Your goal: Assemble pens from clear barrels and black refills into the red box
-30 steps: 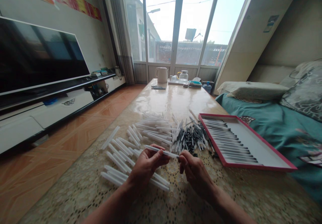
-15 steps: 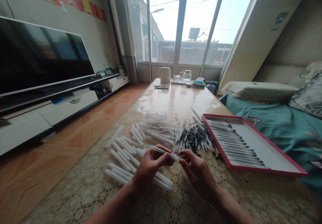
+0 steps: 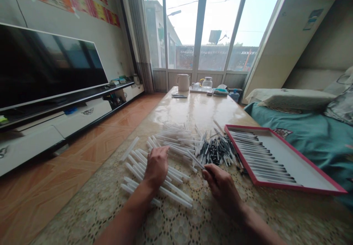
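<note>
right hand (image 3: 220, 182) pinched shut around a slim pale pen (image 3: 196, 160) above the counter (image 3: 204, 107), pen's near end hidden in the grip, left hand (image 3: 156, 166) over white tubes (image 3: 176, 195), its fingertips hidden, whether it grips any cannot be told, piled dark-tipped sticks (image 3: 216, 150) hard to separate

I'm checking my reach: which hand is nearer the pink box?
Right. The right hand is left of the box, not touching it; the left hand is farther left, among white tubes.
</note>
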{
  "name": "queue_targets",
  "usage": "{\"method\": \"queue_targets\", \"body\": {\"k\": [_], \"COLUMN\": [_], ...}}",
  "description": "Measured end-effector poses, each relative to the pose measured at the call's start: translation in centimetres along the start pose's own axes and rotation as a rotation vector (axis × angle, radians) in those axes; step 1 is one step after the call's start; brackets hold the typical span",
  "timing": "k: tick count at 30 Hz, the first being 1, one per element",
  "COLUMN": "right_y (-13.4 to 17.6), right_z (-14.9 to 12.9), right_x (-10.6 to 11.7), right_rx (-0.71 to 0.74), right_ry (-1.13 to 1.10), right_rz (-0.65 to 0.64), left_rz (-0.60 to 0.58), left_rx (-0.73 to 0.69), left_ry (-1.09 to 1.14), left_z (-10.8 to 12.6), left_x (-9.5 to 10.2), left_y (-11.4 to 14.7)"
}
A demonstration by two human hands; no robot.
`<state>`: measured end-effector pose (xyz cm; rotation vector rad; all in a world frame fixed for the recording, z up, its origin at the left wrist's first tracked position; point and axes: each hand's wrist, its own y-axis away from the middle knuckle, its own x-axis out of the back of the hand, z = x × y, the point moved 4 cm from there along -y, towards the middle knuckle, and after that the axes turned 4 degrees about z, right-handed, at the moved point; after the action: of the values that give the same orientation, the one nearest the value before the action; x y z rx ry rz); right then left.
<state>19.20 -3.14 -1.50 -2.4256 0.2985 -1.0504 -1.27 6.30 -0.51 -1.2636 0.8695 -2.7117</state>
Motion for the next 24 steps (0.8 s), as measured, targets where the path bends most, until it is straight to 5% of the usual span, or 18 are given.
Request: {"method": "queue_targets", "body": {"k": [12,24], "right_y": [0.1,0.1], "right_z": [0.2,0.2], "right_x": [0.2,0.2], "right_rx": [0.002,-0.005], "right_ry": [-0.028,-0.036], "right_rz": [0.004,-0.020], "left_rz": [-0.060,-0.102], "left_rx": [0.024,-0.067], "left_ry": [-0.379,-0.281], "left_z": [-0.2,0.8], "left_x": [-0.6,-0.4], "left_y": [0.2,0.5]}}
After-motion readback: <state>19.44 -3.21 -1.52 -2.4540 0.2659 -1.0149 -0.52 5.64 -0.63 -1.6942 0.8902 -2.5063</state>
